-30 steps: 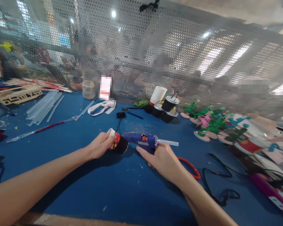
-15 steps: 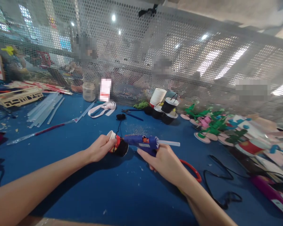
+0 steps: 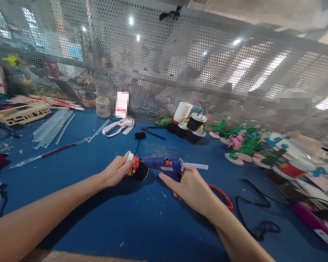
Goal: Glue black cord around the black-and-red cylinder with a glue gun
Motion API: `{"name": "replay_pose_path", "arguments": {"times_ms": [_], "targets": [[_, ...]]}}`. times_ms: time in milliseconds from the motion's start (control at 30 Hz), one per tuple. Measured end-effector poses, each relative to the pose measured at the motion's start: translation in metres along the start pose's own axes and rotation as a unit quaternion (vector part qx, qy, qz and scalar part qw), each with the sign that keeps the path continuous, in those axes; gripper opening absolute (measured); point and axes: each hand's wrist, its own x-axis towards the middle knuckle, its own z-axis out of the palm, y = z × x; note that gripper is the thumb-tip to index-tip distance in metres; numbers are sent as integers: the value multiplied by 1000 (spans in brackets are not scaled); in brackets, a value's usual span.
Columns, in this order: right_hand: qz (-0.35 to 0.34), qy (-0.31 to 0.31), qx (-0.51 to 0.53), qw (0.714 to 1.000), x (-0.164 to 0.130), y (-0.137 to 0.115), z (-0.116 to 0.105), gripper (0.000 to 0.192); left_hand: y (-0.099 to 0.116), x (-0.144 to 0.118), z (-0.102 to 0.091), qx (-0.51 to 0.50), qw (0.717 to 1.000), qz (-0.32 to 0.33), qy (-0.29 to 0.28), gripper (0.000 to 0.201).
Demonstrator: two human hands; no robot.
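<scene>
A person's right hand wraps its grip around a blue hot glue gun, its small label too blurred to read, a clear glue stick jutting from the back. The nozzle meets a small paper cup lying on its side near the middle of the blue tabletop, white-rimmed, red-banded, black at its base, pinched in the left hand. Similar black-wrapped cups stand farther back by the mesh screen.
</scene>
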Motion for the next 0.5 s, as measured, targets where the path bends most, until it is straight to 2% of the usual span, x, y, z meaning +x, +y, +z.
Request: {"name": "replay_pose_path", "arguments": {"times_ms": [167, 267, 333, 400, 500], "targets": [[68, -2, 32, 997, 2, -2, -2, 19, 0, 0, 1, -22, 999, -20, 15, 36], [93, 19, 98, 991, 9, 5, -6, 20, 0, 1, 1, -19, 999, -19, 32, 36], [71, 54, 144, 986, 17, 14, -12, 22, 0, 0, 1, 2, 999, -2, 39, 36], [49, 117, 163, 978, 27, 25, -19, 24, 1, -1, 1, 35, 998, 21, 44, 37], [68, 186, 136, 971, 46, 42, -27, 22, 5, -3, 1, 80, 994, 55, 56, 35]]}}
